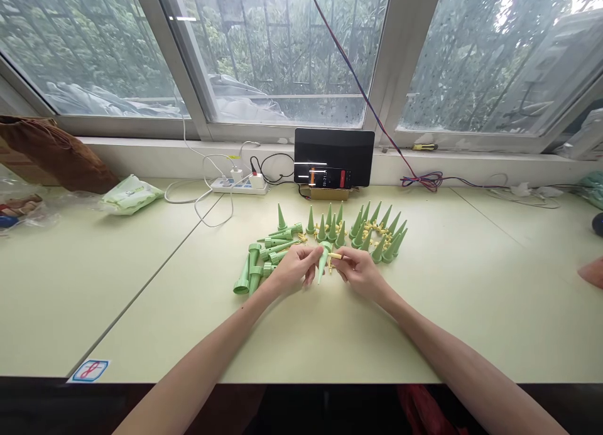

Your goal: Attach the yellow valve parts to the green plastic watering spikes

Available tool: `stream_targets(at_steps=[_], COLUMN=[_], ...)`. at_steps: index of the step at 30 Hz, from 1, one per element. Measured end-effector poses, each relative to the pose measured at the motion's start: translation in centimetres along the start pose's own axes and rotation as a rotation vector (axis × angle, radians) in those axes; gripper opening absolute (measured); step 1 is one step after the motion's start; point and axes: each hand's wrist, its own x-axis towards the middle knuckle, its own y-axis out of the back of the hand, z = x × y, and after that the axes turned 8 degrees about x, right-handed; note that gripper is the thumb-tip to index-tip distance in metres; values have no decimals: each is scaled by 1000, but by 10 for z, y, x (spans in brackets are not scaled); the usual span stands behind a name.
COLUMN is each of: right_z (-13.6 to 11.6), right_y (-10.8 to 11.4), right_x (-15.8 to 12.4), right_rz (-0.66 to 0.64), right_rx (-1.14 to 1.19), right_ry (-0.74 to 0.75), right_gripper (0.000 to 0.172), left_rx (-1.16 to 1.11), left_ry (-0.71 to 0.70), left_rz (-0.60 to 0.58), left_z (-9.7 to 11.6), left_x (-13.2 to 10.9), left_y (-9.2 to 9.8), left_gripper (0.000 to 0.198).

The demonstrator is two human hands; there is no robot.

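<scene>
My left hand [299, 265] is closed on a green plastic watering spike [323, 263], its point tilted downward. Between the fingertips of my right hand [360, 270] is a thin yellow plastic valve [335, 255], its tip against the spike's side; whether it is inserted cannot be seen. Left of my hands lies a pile of green spikes [255, 259], mostly on their sides. Behind and to the right, several more spikes [393, 243] stand point up on their caps. Small yellow valves [375, 237] are scattered among the standing ones.
At the back a dark tablet [334, 147] stands with a phone [330, 178] before it. A white power strip [240, 185] with cables is left of them. A green-white packet [132, 194] and brown bag [56, 152] lie left. Part of another person's hand [592, 272] shows right.
</scene>
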Motion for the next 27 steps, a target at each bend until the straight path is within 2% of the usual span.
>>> stream_targets(at_steps=[9,27], right_z=[5,3], right_y=[2,5], right_x=[0,1], right_rz=[-21,-137], right_rx=[33,295], right_ry=[-35,-236], right_gripper=[28,35], left_rx=[-6,167], left_ry=[-43,-183], left_rz=[-25,139], left_z=[-6,-8], left_x=[2,1], left_y=[3,1], left_gripper=[52,32])
